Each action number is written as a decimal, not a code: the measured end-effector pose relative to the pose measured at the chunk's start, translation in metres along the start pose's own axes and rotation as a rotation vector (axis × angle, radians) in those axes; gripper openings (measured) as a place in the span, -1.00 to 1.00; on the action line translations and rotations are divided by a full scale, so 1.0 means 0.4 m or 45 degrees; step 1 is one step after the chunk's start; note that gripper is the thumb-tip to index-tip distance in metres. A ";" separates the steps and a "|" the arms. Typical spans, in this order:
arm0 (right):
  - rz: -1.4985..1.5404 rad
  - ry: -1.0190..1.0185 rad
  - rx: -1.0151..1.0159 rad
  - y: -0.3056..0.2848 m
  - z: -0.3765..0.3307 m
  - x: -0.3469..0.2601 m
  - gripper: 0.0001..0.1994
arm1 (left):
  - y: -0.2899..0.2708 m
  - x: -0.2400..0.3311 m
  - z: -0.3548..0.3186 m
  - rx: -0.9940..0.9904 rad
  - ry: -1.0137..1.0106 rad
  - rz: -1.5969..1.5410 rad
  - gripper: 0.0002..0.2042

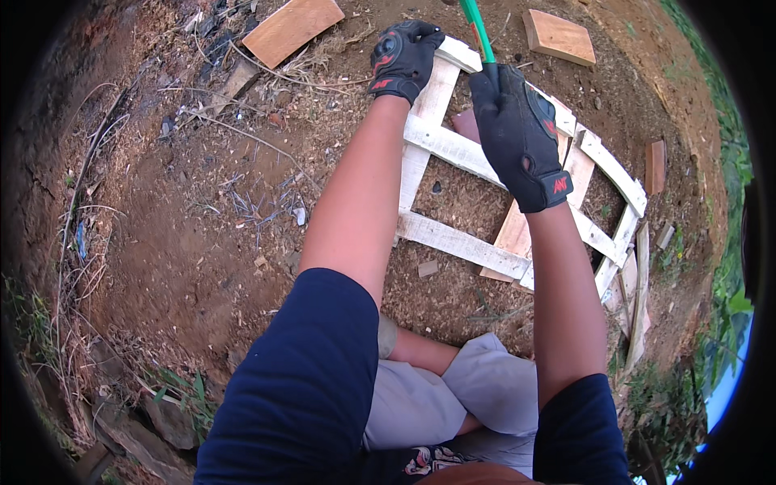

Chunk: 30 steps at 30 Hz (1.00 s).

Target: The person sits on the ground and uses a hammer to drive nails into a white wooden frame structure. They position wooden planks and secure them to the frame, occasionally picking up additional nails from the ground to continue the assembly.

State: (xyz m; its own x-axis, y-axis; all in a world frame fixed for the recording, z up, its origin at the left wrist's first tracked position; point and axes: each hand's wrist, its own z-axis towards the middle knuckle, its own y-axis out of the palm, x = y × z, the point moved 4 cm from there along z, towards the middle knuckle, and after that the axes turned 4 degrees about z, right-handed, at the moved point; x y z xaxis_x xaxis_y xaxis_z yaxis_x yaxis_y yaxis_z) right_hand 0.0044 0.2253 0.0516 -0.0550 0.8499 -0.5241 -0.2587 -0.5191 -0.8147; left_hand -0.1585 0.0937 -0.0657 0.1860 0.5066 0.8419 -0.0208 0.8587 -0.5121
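A whitewashed wooden slat frame [465, 152] lies on the ground in front of me, made of crossing strips. My gloved left hand [404, 56] rests at its far left corner with the fingers curled together; whatever they pinch there is hidden. In my gloved right hand [517, 121] is a hammer with a green shaft [478, 32] and dark grip, held above the frame's far strip. The hammer's head is cut off by the top edge of the picture. Bare unpainted boards [515, 229] lie under the frame.
Wood blocks lie on the soil: one [293, 31] beyond my left hand, another [559, 37] at the far right, a third [655, 166] right of the frame. Split wood strips [638, 299] lie near its right end. Dry twigs [250, 137] litter the left. My bent legs [453, 388] are close below.
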 end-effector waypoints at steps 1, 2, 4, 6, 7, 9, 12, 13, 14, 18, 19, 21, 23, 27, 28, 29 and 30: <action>0.024 0.014 0.071 -0.018 0.001 -0.016 -0.68 | 0.003 0.004 -0.003 -0.006 -0.017 0.006 -0.70; 0.022 0.025 0.089 -0.015 -0.002 -0.017 -0.68 | 0.006 0.008 -0.006 -0.012 -0.034 0.013 -0.69; 0.018 0.046 0.130 -0.001 -0.013 -0.010 -0.67 | 0.012 0.018 -0.008 0.009 -0.034 0.011 -0.71; -0.188 -0.104 -0.036 0.048 -0.015 0.052 -0.71 | 0.012 0.022 -0.004 0.069 -0.004 0.005 -0.73; -0.192 -0.089 -0.122 0.055 -0.014 0.048 -0.74 | 0.010 0.013 -0.005 0.071 -0.012 -0.006 -0.73; -0.164 -0.114 -0.005 0.054 -0.021 0.024 -0.70 | 0.004 -0.006 -0.004 0.076 -0.029 -0.030 -0.72; 0.024 0.019 0.153 -0.005 -0.025 -0.038 -0.67 | 0.016 -0.010 -0.007 -0.023 -0.090 -0.065 -0.71; -0.027 -0.049 0.206 -0.013 -0.026 -0.039 -0.68 | 0.025 0.001 -0.008 0.009 -0.036 -0.071 -0.72; -0.128 -0.083 0.136 0.007 -0.024 -0.022 -0.68 | 0.024 0.010 -0.008 0.050 0.022 -0.059 -0.73; -0.243 -0.144 0.053 0.076 -0.028 0.059 -0.69 | 0.030 -0.003 0.012 0.006 0.101 0.052 -0.71; -0.167 -0.093 0.102 0.060 -0.021 0.024 -0.68 | 0.023 -0.024 0.015 -0.010 0.050 -0.019 -0.71; 0.010 0.082 0.169 0.005 -0.017 -0.041 -0.69 | 0.022 -0.044 0.013 -0.046 -0.050 -0.184 -0.70; -0.027 0.032 0.242 0.001 -0.023 -0.026 -0.69 | 0.031 -0.014 -0.001 -0.045 -0.076 -0.159 -0.70; -0.261 -0.164 0.002 0.079 -0.027 0.060 -0.67 | 0.023 0.018 -0.006 -0.010 -0.009 0.100 -0.68; -0.265 -0.165 -0.002 0.078 -0.025 0.053 -0.67 | 0.014 0.013 -0.006 -0.022 -0.018 0.046 -0.68; -0.276 -0.162 -0.005 0.064 -0.021 0.034 -0.68 | 0.016 0.013 -0.009 -0.038 -0.032 -0.018 -0.67; -0.192 -0.065 0.076 0.040 -0.025 0.017 -0.69 | 0.018 0.011 -0.015 -0.054 -0.047 -0.083 -0.66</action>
State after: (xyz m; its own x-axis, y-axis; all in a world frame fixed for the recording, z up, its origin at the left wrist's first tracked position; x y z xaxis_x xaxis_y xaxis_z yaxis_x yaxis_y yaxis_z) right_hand 0.0097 0.2218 0.0326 -0.0599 0.9222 -0.3820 -0.3243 -0.3799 -0.8663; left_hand -0.1519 0.1018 -0.0666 0.1495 0.4532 0.8788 0.0322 0.8861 -0.4624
